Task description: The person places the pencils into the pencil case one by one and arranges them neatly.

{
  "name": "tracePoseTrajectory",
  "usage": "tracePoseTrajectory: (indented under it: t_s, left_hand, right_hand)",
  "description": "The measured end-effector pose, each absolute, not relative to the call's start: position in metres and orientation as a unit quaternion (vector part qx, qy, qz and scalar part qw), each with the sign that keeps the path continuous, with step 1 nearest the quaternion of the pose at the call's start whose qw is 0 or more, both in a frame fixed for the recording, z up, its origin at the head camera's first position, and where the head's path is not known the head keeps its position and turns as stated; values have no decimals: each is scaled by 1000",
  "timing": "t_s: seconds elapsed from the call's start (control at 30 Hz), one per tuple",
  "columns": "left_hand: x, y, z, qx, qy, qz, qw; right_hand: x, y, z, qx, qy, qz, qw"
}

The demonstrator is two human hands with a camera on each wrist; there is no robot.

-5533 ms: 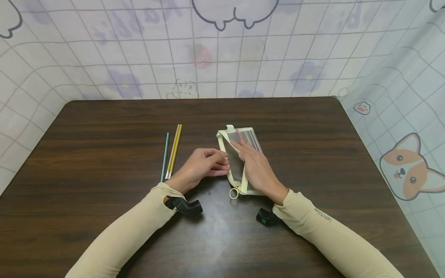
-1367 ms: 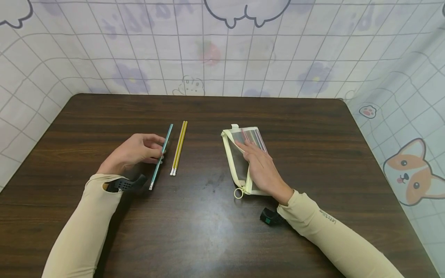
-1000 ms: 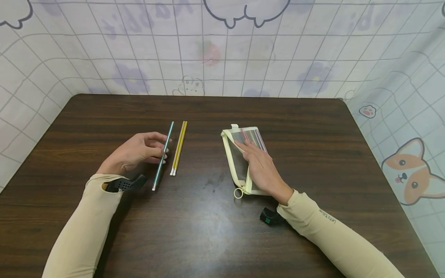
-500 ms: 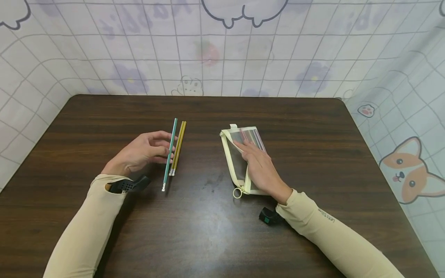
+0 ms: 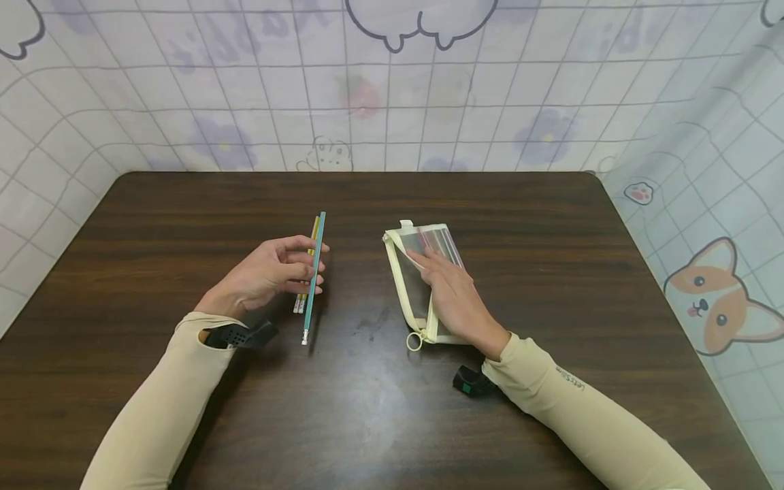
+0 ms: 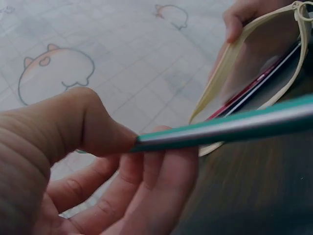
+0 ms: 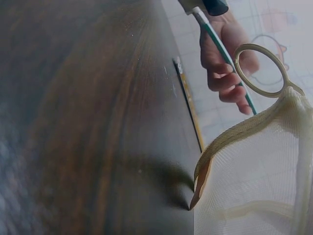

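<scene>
My left hand [image 5: 269, 272] pinches a teal pencil [image 5: 315, 272] between thumb and fingers, its white eraser end pointing toward me. In the left wrist view the teal pencil [image 6: 220, 128] crosses in front of the pouch mouth. Two yellow pencils [image 5: 300, 304] lie partly hidden behind that hand. My right hand [image 5: 453, 292] rests on a cream-edged mesh zip pouch [image 5: 416, 292], fingers straight across its upper layer, thumb hidden. The pouch mouth gapes toward the left; a pink and a dark slim item [image 6: 254, 85] show inside. A ring pull [image 5: 414, 341] hangs at its near corner.
The dark wooden table [image 5: 533, 224] runs back to a wall hung with a patterned grid cloth [image 5: 410, 102]. Black wrist cameras [image 5: 471, 381] sit close to the tabletop at both wrists.
My left hand has left the pouch, taken up the teal pencil from the table and carried it rightward over the yellow pencils. The right hand stays on the pouch.
</scene>
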State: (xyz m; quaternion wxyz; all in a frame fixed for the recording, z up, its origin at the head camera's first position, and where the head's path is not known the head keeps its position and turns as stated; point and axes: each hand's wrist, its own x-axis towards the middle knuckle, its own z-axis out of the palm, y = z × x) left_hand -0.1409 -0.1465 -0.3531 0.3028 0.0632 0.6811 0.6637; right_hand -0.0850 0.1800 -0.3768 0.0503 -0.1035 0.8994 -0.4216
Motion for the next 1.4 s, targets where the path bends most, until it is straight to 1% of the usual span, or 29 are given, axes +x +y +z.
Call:
tracePoseTrajectory:
  t_s: [0.23, 0.63, 0.93, 1.4]
  left_hand:
    - [-138, -132, -354, 65, 655, 688, 306]
    - [-139, -108, -359, 71, 653, 690, 305]
    - [-139, -89, -364, 56, 639, 705, 301]
    - [-138, -68, -377, 1, 633, 724, 272]
  right_hand:
    - [-85, 179, -377, -102, 903, -416, 40]
    - [-85, 180, -378, -102, 900, -421, 45]
    - [-85, 180, -379, -101, 900, -421, 47]
    - [-86, 181, -380, -106, 899, -422, 43]
